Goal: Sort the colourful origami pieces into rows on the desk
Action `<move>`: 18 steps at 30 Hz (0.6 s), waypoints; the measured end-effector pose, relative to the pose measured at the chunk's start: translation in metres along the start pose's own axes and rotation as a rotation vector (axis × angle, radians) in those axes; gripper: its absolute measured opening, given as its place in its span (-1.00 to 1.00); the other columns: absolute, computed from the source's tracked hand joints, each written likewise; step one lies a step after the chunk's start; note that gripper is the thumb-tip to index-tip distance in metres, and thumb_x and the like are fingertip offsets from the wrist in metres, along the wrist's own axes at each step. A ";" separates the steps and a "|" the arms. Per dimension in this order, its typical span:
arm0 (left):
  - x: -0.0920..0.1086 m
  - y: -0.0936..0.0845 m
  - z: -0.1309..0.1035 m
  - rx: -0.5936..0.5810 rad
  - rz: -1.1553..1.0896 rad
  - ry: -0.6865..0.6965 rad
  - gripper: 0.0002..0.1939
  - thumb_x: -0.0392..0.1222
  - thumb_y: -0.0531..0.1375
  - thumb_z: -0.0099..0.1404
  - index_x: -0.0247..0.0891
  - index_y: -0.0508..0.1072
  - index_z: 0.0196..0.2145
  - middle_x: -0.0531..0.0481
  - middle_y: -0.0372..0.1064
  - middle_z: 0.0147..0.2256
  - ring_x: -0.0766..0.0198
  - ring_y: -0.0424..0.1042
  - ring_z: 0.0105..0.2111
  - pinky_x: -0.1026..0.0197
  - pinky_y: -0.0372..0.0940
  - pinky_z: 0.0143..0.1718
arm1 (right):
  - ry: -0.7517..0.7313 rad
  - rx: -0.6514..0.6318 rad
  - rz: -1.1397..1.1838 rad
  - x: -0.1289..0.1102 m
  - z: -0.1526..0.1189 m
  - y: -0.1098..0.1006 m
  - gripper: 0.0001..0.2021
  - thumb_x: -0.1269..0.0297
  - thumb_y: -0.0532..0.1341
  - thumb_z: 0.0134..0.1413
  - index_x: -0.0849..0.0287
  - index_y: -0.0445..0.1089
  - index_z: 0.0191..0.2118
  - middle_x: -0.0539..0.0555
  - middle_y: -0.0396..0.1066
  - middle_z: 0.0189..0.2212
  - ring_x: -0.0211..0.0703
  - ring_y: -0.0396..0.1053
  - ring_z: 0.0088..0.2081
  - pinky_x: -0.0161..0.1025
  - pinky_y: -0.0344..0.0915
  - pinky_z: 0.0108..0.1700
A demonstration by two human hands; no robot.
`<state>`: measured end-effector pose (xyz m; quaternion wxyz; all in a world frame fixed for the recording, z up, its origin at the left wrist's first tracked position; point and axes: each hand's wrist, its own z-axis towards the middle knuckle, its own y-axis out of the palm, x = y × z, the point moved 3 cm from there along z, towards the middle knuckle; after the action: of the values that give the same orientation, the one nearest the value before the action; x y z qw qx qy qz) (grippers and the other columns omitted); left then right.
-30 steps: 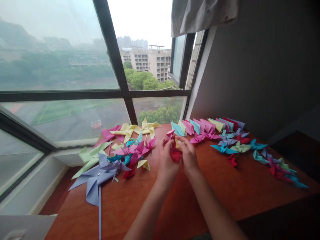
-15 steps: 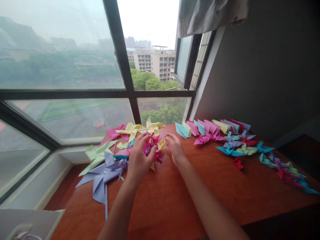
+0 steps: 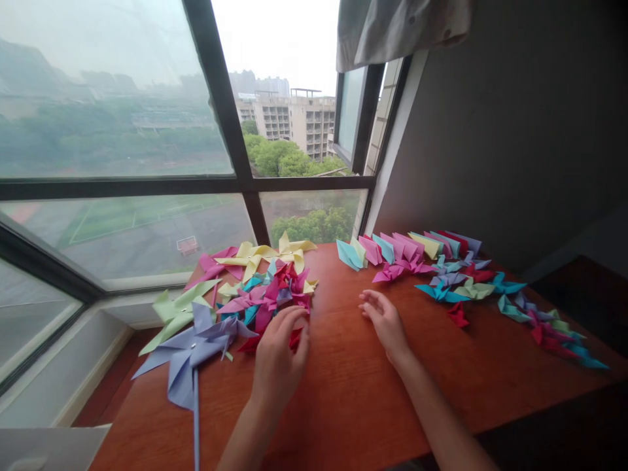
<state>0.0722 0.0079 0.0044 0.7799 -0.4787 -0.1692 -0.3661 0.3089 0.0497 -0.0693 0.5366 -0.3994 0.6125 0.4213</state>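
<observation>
My left hand (image 3: 280,350) is curved at the near right edge of a heap of folded paper pieces (image 3: 265,297) in pink, red, blue and yellow. Its thumb and fingers are apart, and a red piece (image 3: 295,338) shows between them; whether they touch it is hidden. Over the bare wood to the right, my right hand (image 3: 385,324) has loosely bent fingers and holds nothing. A purple pinwheel (image 3: 193,353) with a stick lies left of my left hand, beside a green pinwheel (image 3: 179,311). Yellow pinwheels (image 3: 252,256) lie behind the heap.
The brown table (image 3: 353,405) stands against a window (image 3: 304,183). On its right side a row of folded papers (image 3: 405,247) stands behind several paper cranes (image 3: 473,288), and a red crane (image 3: 458,316) sits apart. More cranes (image 3: 554,333) lie at the far right.
Both hands have drawn back toward me and moved apart, my right hand to the right. The heap between them is now more exposed. The camera view has shifted slightly.
</observation>
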 end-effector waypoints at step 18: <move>0.013 0.033 -0.019 -0.314 0.090 0.066 -0.79 -0.31 0.08 0.30 -0.17 0.48 -0.17 -0.12 0.49 -0.09 0.04 0.48 -0.08 -0.04 0.39 -0.03 | -0.171 0.272 -0.226 -0.007 -0.026 -0.146 -0.60 0.06 0.26 0.05 0.15 0.41 -0.03 0.21 0.48 -0.06 -0.03 0.49 -0.19 -0.11 0.46 -0.21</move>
<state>0.1040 -0.0049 -0.0176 0.7163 -0.5894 -0.0626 -0.3683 0.4390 -0.0220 -0.0738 0.6793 -0.3522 0.5674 0.3042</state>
